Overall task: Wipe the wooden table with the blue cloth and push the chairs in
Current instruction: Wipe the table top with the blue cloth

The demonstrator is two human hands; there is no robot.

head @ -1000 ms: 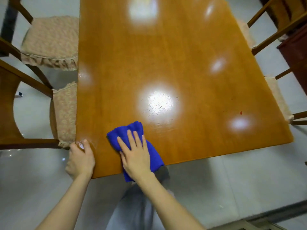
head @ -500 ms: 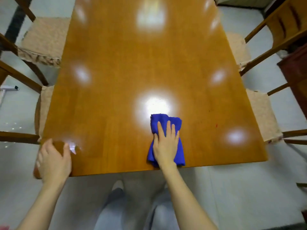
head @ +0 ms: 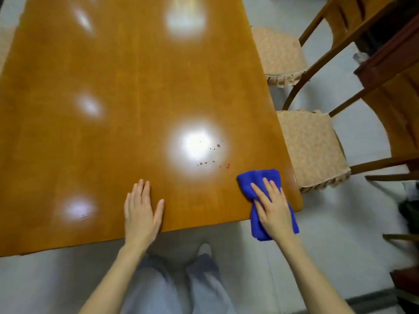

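A glossy wooden table (head: 118,91) fills most of the view. My right hand (head: 273,207) presses flat on a folded blue cloth (head: 258,181) at the table's near right corner; part of the cloth hangs over the near edge. My left hand (head: 141,209) lies flat on the tabletop by the near edge, fingers apart, holding nothing. Small red specks (head: 213,155) dot the wood just beyond the cloth. Two wooden chairs with beige cushions, one near (head: 310,146) and one far (head: 278,53), stand at the table's right side, their seats mostly outside the table edge.
A dark red-brown cabinet (head: 390,53) stands behind the right-hand chairs. My grey-trousered legs (head: 181,286) are at the table's near end on a pale tiled floor. Dark objects (head: 410,214) lie on the floor at the far right.
My right hand has slid the blue cloth from the near left of the table across to the near right corner. My left hand left the left corner and now rests flat on the tabletop.
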